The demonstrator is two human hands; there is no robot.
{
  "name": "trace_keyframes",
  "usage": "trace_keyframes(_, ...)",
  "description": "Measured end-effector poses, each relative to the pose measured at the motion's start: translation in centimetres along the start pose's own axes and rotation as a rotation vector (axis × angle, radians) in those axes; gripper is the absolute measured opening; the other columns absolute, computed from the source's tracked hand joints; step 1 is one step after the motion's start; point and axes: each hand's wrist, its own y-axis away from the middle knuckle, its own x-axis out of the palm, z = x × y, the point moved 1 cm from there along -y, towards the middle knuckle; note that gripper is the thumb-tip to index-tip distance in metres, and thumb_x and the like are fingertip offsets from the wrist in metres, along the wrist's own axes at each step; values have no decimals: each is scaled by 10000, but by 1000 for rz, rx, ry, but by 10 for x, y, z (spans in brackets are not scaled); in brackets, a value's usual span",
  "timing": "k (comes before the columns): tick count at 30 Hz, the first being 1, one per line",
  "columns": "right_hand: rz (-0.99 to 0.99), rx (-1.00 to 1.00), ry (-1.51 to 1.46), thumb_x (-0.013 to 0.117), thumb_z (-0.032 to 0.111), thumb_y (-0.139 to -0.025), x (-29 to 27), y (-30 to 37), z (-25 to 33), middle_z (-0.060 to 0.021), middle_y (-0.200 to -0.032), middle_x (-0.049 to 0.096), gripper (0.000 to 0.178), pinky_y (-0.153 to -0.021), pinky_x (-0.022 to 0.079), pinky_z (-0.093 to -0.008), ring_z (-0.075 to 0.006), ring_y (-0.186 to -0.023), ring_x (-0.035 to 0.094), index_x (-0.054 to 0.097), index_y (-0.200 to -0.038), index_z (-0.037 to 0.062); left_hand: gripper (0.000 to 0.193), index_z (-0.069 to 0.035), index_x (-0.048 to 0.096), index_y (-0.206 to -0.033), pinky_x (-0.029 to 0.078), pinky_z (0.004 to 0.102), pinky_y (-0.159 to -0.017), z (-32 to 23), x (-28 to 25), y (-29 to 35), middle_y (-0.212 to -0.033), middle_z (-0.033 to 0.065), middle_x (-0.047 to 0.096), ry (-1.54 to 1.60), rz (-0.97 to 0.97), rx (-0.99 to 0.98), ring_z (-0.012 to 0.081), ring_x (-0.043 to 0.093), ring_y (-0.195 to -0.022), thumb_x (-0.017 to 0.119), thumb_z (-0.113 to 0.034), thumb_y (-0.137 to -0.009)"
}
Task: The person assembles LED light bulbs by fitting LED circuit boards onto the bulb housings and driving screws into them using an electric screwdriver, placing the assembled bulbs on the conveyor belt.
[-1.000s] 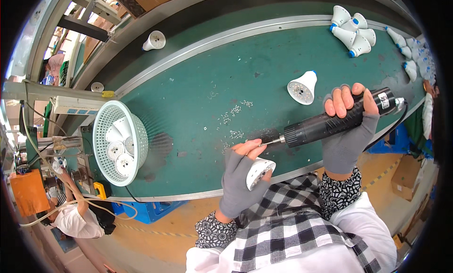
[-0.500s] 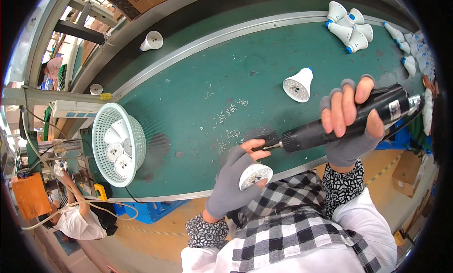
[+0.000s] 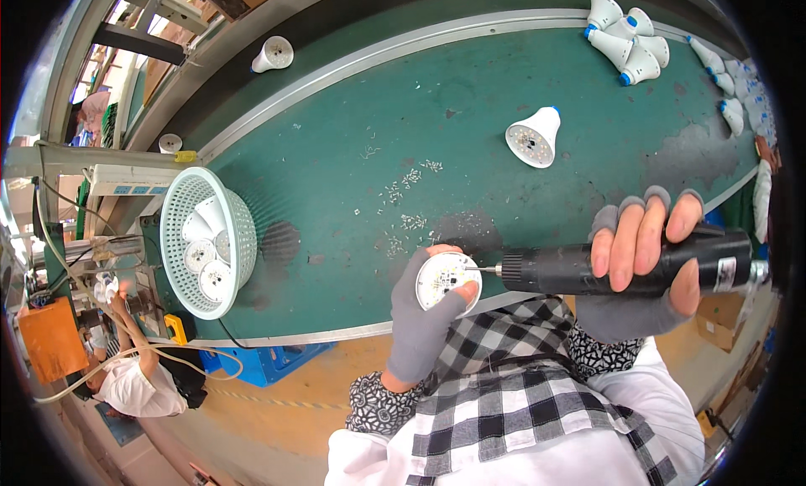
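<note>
My left hand (image 3: 417, 326), in a grey fingerless glove, grips a white LED bulb (image 3: 442, 278) with its round circuit board facing up. The left thumb presses on the board's rim. In my right hand (image 3: 642, 243), also gloved, lies a black electric screwdriver (image 3: 558, 269), held level with its bit pointing left. The bit's tip is at the right part of the board; whether a screw sits under it is too small to tell. Loose small screws (image 3: 411, 222) are scattered on the green bench (image 3: 336, 175) beyond my left hand. Another bulb (image 3: 534, 138) lies on its side farther right.
A pale green plastic basket (image 3: 243, 243) with several bulbs stands at the left. White bulbs with blue caps (image 3: 630, 45) are heaped at the far right. One bulb (image 3: 274, 54) lies beyond the metal rail (image 3: 369, 58). Another person (image 3: 143, 385) works at lower left.
My left hand has turned the bulb's board upward and raised it. The screwdriver has come level, its bit moving from the left fingertips onto the board. My right hand has dropped lower.
</note>
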Motion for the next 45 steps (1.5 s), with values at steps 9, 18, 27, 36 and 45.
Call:
trace_keyframes(9,37,83,-16,743,226,-854,18,10,-7,-79,-830,571,406,-691,506,-384,-205,-685,598,402,-1039,104,361,-29,589,-1106,499,237,-774,8,3,-7,-958,35,640,-137,110,108,86,599,-868,698,-82,-766)
trace_keyframes(18,68,87,13,763,207,-818,19,10,-12,-81,-830,578,432,-679,511,-386,-208,-675,607,402,-1028,101,349,-43,593,-1090,498,240,-772,9,4,-8,-960,27,641,-177,93,132,83,599,-864,711,-96,-766)
trace_keyframes(27,71,105,-9,768,190,-809,22,9,-15,-81,-838,587,425,-688,506,-373,-204,-700,612,412,-1021,97,352,-48,594,-1081,488,258,-806,8,6,-9,-971,32,630,-259,78,155,102,598,-886,717,-103,-756)
trace_keyframes(36,206,202,92,747,204,-843,29,-1,-14,-59,-792,563,395,-675,511,-377,-194,-630,591,387,-974,108,374,-40,588,-1078,484,265,-820,10,9,-8,-994,43,623,-263,105,121,118,598,-910,718,-62,-728)
trace_keyframes(45,312,396,96,768,152,-814,36,-23,-9,-54,-801,535,398,-723,482,-364,-189,-693,583,401,-958,96,368,-45,590,-1081,475,268,-821,4,17,-11,-963,29,623,-245,180,105,99,581,-889,713,-69,-734)
